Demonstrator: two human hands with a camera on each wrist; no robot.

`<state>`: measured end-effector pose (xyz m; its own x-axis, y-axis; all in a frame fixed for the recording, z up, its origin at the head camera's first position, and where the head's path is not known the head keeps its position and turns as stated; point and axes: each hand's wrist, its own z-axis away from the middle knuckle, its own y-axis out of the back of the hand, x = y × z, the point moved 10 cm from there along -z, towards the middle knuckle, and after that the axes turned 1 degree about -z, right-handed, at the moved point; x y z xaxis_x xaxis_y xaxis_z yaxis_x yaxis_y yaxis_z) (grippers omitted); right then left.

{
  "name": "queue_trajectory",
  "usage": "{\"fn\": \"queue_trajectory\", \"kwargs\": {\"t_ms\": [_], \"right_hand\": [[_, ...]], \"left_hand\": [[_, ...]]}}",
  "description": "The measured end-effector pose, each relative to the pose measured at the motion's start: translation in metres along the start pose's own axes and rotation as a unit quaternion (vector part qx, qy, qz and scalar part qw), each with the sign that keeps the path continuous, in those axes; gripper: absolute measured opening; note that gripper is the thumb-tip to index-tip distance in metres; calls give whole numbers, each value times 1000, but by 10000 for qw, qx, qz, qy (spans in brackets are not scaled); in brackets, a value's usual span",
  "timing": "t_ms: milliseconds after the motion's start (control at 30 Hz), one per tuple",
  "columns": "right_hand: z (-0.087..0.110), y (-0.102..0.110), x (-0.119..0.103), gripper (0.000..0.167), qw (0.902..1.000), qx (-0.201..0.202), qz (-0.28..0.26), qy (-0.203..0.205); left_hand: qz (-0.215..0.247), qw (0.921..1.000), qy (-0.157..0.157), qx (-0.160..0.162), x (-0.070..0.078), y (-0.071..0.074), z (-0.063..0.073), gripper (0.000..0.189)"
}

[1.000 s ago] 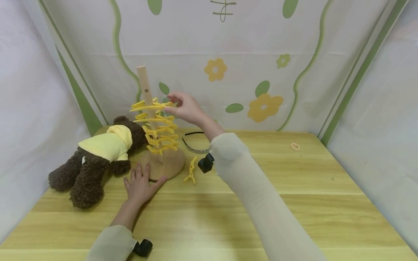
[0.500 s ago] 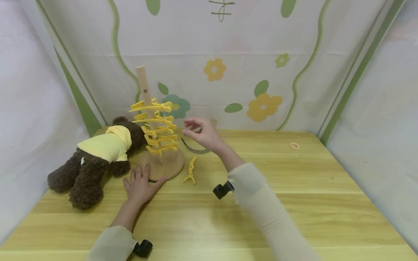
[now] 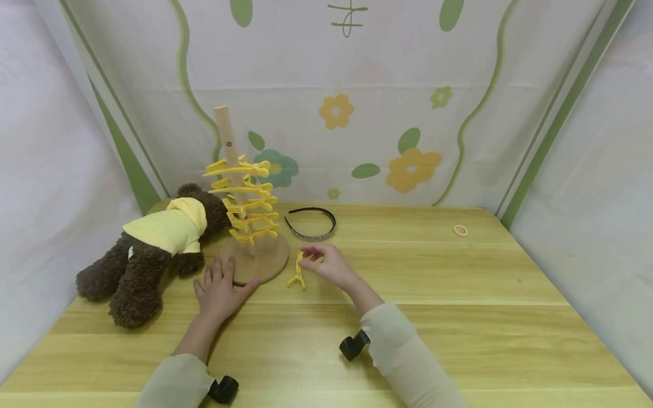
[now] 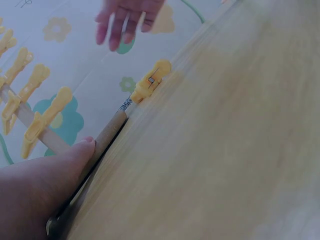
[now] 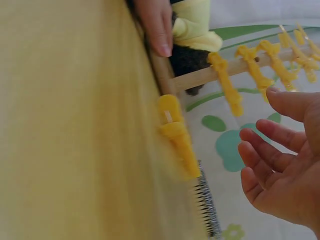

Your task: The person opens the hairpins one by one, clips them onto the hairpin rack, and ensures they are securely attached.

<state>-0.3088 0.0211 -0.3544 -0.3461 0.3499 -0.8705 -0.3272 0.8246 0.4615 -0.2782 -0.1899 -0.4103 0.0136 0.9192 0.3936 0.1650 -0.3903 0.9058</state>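
Observation:
My left hand (image 3: 218, 292) rests with spread fingers on the near left edge of the stand's round wooden base (image 3: 262, 258). A wooden post (image 3: 224, 127) rises from that base, and several yellow hair clips (image 3: 255, 205) are clamped along it one above another. One loose yellow hair clip (image 3: 297, 275) lies on the table just right of the base. Above this clip hovers my right hand (image 3: 331, 266), its fingers loosely bent and apart. Both wrist views show a gap between the right hand (image 5: 285, 160) and the loose clip (image 5: 177, 135).
A brown teddy bear (image 3: 168, 229) in a yellow top lies left of the stand. Behind the loose clip is a black headband (image 3: 313, 238) with a glittery band. A small beige ring (image 3: 460, 230) lies far right. A patterned cloth wall (image 3: 388, 56) stands behind the table.
My right hand has left the top clip on the post and come down, right and nearer, to above the loose clip. The headband is uncovered. The left hand stays on the base.

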Motion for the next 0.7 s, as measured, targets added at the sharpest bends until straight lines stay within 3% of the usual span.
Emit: {"fn": "queue_trajectory", "kwargs": {"t_ms": [233, 400, 533, 700], "right_hand": [[11, -17, 24, 37, 9993, 19, 320, -166], [13, -25, 39, 27, 9979, 190, 609, 125], [15, -24, 39, 14, 9940, 444, 1000, 26], [17, -21, 38, 12, 9904, 626, 1223, -135]], "left_hand": [[48, 10000, 21, -50, 1, 0, 0, 92], [67, 10000, 18, -64, 0, -1, 0, 93], [63, 10000, 20, -48, -1, 0, 0, 93], [96, 9999, 10, -37, 1, 1, 0, 93]]}}
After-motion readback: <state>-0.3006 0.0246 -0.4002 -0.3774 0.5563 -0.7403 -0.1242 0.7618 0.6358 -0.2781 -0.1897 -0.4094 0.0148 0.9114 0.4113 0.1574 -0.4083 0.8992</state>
